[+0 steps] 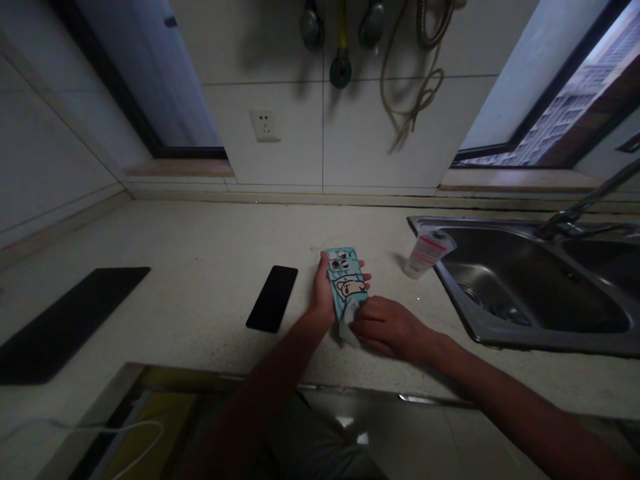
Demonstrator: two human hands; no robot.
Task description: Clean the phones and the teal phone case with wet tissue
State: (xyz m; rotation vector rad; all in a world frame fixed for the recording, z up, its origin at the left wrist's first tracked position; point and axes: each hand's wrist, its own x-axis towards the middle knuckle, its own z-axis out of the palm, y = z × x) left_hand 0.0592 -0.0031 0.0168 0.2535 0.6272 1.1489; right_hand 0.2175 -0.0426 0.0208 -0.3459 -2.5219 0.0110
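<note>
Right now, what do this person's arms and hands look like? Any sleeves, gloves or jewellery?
Both arms are bare from the bottom edge of the picture to the fingers: no sleeves show. The left hand and the right hand wear no gloves, and no watch, bracelet or ring can be made out, though the light is dim. Below the forearms there is grey-green cloth, apparently the person's clothing.

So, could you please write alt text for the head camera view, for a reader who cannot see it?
A person's left hand holds a light blue cartoon phone case on a pale countertop while the right hand presses a small white wipe against its lower end. A black phone lies just left; a white tube stands beside a steel sink at right.
</note>
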